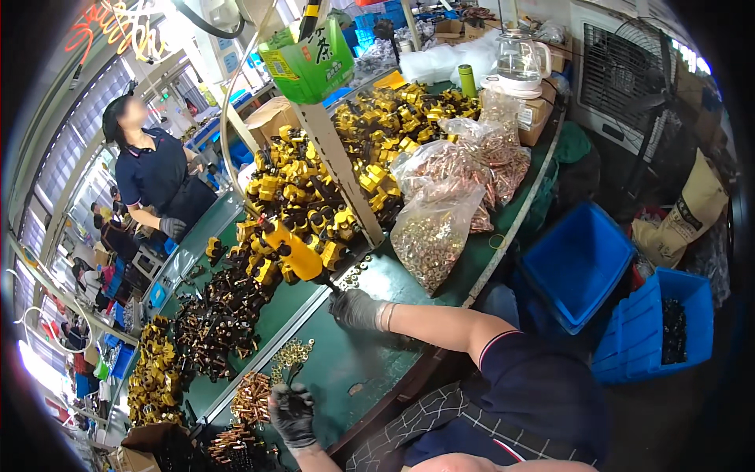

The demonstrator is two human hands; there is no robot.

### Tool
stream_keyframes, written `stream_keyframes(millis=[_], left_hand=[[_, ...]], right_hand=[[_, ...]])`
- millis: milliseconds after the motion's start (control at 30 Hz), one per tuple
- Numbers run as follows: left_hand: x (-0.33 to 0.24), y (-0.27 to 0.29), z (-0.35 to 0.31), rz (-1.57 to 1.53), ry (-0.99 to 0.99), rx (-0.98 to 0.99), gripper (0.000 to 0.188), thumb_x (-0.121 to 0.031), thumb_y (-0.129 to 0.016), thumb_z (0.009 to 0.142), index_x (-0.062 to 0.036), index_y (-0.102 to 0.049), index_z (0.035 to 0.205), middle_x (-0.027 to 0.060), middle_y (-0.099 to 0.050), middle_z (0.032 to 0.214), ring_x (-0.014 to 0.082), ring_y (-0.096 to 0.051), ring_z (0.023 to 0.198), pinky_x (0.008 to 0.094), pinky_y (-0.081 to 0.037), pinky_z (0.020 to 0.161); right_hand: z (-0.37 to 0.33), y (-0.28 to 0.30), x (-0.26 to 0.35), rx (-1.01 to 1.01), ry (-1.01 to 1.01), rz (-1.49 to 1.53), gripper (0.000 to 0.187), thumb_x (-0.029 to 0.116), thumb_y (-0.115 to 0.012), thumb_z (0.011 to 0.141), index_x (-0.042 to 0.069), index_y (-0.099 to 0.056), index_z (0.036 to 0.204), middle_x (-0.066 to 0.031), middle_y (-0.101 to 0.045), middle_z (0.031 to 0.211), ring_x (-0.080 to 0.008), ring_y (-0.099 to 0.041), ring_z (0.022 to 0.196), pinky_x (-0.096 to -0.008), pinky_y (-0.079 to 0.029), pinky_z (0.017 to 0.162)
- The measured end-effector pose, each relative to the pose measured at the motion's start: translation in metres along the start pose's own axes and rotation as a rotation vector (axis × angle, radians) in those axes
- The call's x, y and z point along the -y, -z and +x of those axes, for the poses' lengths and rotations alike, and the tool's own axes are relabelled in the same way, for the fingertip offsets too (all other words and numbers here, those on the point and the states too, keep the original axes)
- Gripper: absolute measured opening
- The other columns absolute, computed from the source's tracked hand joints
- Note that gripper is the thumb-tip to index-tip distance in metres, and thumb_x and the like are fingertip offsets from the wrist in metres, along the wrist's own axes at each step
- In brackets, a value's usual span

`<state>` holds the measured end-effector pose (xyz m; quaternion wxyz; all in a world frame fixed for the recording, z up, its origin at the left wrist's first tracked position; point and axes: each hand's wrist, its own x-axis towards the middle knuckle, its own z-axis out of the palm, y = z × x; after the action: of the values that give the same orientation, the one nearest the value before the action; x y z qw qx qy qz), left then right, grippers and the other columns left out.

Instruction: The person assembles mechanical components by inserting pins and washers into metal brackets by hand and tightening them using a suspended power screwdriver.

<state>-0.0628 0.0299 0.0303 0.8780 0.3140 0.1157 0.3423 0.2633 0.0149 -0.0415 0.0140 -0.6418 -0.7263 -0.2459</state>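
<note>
My left hand (pixel 292 411), in a grey glove, is at the near edge of the green bench beside a heap of copper-coloured threaded parts (pixel 250 397). Its fingers are curled, with a small dark piece (pixel 294 373) at their tips, too small to name. Small brass nuts (pixel 292 355) lie just beyond it. My right hand (pixel 358 310), also gloved, is closed just under the dark lower end of a yellow power screwdriver (pixel 292 250). What it holds, if anything, is hidden. More loose nuts (pixel 355 271) lie beyond that hand.
Yellow-and-black parts (pixel 295 189) are heaped across the bench, with black parts (pixel 216 326) at left. Bags of nuts (pixel 436 236) and copper parts (pixel 464 169) stand right of a metal post (pixel 338 169). Blue bins (pixel 578 263) are on the floor; a co-worker (pixel 161 169) stands opposite.
</note>
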Motion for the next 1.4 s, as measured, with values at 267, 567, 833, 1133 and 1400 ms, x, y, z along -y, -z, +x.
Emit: stream_keyframes(millis=[267, 567, 833, 1133, 1400], left_hand=[[0.014, 0.013, -0.007, 0.183, -0.061, -0.102, 0.054, -0.022, -0.062, 0.09, -0.0121, -0.043, 0.139, 0.0102, -0.063, 0.092, 0.0204, -0.06, 0.08, 0.0393, -0.05, 0.077], [0.027, 0.014, -0.003, 0.067, 0.032, -0.172, 0.044, -0.015, -0.059, 0.089, -0.0041, -0.049, 0.131, 0.0039, -0.058, 0.075, 0.0141, -0.055, 0.061, 0.0351, -0.05, 0.072], [0.045, 0.006, 0.018, -0.011, 0.239, -0.329, 0.028, -0.009, -0.059, 0.088, -0.0049, -0.059, 0.116, 0.0069, -0.063, 0.076, 0.0128, -0.056, 0.054, 0.0277, -0.052, 0.054], [0.054, 0.001, 0.018, 0.102, 0.214, -0.348, 0.024, -0.011, -0.057, 0.091, -0.0046, -0.057, 0.114, 0.0048, -0.063, 0.075, 0.0127, -0.056, 0.053, 0.03, -0.05, 0.053], [0.014, 0.02, -0.037, 0.275, 0.009, -0.434, 0.023, -0.012, -0.057, 0.09, -0.004, -0.06, 0.111, 0.0053, -0.063, 0.072, 0.0113, -0.055, 0.05, 0.0203, -0.044, 0.047]], right_hand=[[-0.01, 0.005, 0.0, -0.104, -0.369, 0.24, 0.021, 0.02, -0.052, 0.089, 0.003, -0.063, 0.093, -0.0203, -0.064, 0.092, -0.0339, -0.062, 0.084, -0.0481, -0.048, 0.069], [-0.056, 0.035, -0.052, -0.251, -0.368, 0.799, 0.02, 0.016, -0.055, 0.089, 0.004, -0.06, 0.105, -0.0155, -0.064, 0.1, -0.0321, -0.062, 0.092, -0.0419, -0.05, 0.082], [-0.026, 0.07, -0.011, 0.011, -0.284, 0.542, 0.018, 0.021, -0.056, 0.085, 0.01, -0.064, 0.097, -0.0091, -0.065, 0.088, -0.029, -0.064, 0.086, -0.0401, -0.051, 0.078], [0.077, 0.036, 0.035, -0.029, -0.149, 0.233, 0.018, 0.013, -0.053, 0.083, 0.01, -0.064, 0.097, -0.0116, -0.062, 0.098, -0.0271, -0.063, 0.091, -0.038, -0.053, 0.073], [0.136, 0.08, 0.13, 0.192, 0.088, 0.661, 0.022, 0.025, -0.06, 0.085, 0.011, -0.068, 0.1, -0.0132, -0.068, 0.095, -0.0313, -0.066, 0.091, -0.0434, -0.052, 0.079]])
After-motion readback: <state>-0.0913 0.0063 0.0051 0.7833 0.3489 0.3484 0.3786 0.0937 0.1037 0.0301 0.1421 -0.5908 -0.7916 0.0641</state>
